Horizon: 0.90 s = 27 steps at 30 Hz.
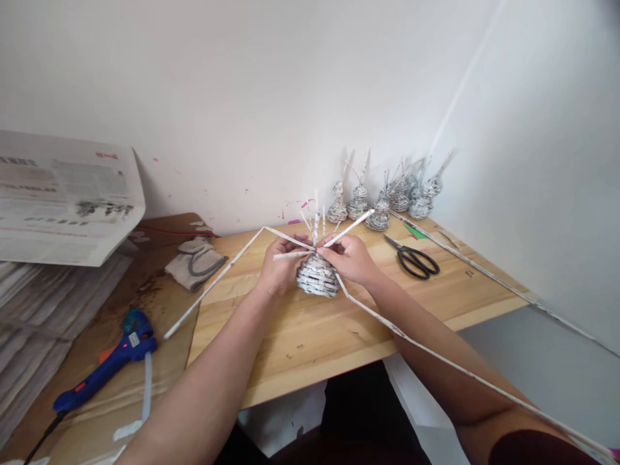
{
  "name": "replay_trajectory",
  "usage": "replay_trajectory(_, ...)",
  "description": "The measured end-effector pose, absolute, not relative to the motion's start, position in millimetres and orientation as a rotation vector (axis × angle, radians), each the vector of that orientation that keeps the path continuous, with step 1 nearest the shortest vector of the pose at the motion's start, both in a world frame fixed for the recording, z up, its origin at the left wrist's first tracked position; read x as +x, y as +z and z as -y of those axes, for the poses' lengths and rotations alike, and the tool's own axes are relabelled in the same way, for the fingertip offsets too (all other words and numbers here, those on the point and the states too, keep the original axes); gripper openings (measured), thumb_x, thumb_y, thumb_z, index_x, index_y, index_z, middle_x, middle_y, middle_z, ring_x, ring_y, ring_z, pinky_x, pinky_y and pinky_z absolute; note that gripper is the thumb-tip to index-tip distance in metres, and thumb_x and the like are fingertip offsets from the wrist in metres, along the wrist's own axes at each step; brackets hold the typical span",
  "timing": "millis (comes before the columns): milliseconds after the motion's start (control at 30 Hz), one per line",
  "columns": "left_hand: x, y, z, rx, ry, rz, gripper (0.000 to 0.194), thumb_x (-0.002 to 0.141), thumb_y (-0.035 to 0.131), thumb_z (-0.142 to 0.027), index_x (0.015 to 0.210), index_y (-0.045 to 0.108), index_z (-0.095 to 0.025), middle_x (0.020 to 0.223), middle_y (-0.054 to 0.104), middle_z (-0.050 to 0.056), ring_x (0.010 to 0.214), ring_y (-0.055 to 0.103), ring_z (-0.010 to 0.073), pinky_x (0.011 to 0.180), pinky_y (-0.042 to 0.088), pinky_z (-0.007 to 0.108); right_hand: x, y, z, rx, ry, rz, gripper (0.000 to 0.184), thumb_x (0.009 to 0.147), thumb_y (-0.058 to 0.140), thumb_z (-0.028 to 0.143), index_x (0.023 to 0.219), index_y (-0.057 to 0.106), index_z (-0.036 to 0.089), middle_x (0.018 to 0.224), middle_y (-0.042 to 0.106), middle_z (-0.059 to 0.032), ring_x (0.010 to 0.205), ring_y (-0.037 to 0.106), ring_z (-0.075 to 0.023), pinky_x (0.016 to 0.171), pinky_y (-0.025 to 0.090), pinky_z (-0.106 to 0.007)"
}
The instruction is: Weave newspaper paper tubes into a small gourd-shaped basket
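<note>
A small rounded basket (317,276) woven from rolled newspaper tubes sits on the wooden board between my hands. Several paper spokes (316,226) stick up and outward from its top. My left hand (279,263) is closed around its left side, the fingertips partly hidden behind the spokes. At the top right, my right hand (349,258) pinches a paper tube (349,229) against the weave. One long paper strand (411,339) runs from the basket over my right forearm. Another bent strand (213,282) reaches out to the left and angles down.
Several finished woven gourd shapes (378,213) stand along the wall at the back right. Black scissors (417,260) lie right of my hands, near a long paper tube (465,258). At left are a blue glue gun (109,365), a cloth glove (196,261) and stacked newspapers (68,206).
</note>
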State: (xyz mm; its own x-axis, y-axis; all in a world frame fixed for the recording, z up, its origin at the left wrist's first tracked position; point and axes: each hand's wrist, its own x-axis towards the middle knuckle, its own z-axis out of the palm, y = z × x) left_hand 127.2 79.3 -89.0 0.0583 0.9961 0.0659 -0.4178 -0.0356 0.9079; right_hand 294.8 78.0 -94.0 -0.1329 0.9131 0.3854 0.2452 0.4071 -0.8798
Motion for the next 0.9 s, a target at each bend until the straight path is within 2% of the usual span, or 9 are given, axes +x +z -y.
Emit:
replay_trajectory(67,126,-89,-78,0.980,1.301,-0.811,0.048,0.046,0.091,-0.020,0.088,0.069,-0.014,0.082,0.075,0.004,0.073,0.068,0.0160,0.070,0.051,0.027,295,-94,-78,-1.045,0.806,1.632,0.014,0.079,0.067,0.030,0.082,0.073,0.017,0.074,0.070,-0.0027,0.065,0.060,-0.0148,0.062,0.045,-0.027)
replay_trajectory(233,130,-97,-76,0.961,1.215,-0.788,0.042,0.055,0.092,-0.035,0.082,0.069,-0.013,0.073,0.071,0.002,0.065,0.064,0.0140,0.067,0.050,0.027,295,-91,-76,-1.103,0.772,1.621,0.013,0.080,0.066,0.028,0.082,0.072,0.017,0.072,0.071,-0.0021,0.065,0.061,-0.0148,0.062,0.046,-0.026)
replay_trajectory(367,137,-106,-76,0.944,1.263,-0.760,0.048,0.059,0.092,-0.040,0.091,0.067,-0.016,0.075,0.071,0.001,0.066,0.064,0.0141,0.068,0.051,0.028,295,-93,-76,-1.101,0.694,1.643,0.012,0.082,0.066,0.029,0.078,0.070,0.019,0.075,0.071,-0.0019,0.069,0.062,-0.0154,0.067,0.046,-0.027)
replay_trajectory(733,138,-107,-78,1.000,1.362,-0.819,0.048,0.057,0.092,-0.044,0.085,0.066,-0.015,0.076,0.070,-0.001,0.066,0.063,0.0123,0.065,0.051,0.025,296,-98,-79,-1.005,0.797,1.597,0.026,0.085,0.067,0.044,0.082,0.069,0.018,0.076,0.069,-0.0026,0.071,0.061,-0.0155,0.065,0.048,-0.027)
replay_trajectory(900,138,-107,-79,1.094,1.385,-0.837,0.047,0.056,0.093,-0.040,0.087,0.067,-0.015,0.075,0.072,0.001,0.066,0.065,0.0139,0.064,0.051,0.025,290,-92,-72,-0.980,0.858,1.469,0.026,0.076,0.077,0.040,0.088,0.071,0.018,0.076,0.069,-0.0026,0.065,0.059,-0.0143,0.062,0.047,-0.027)
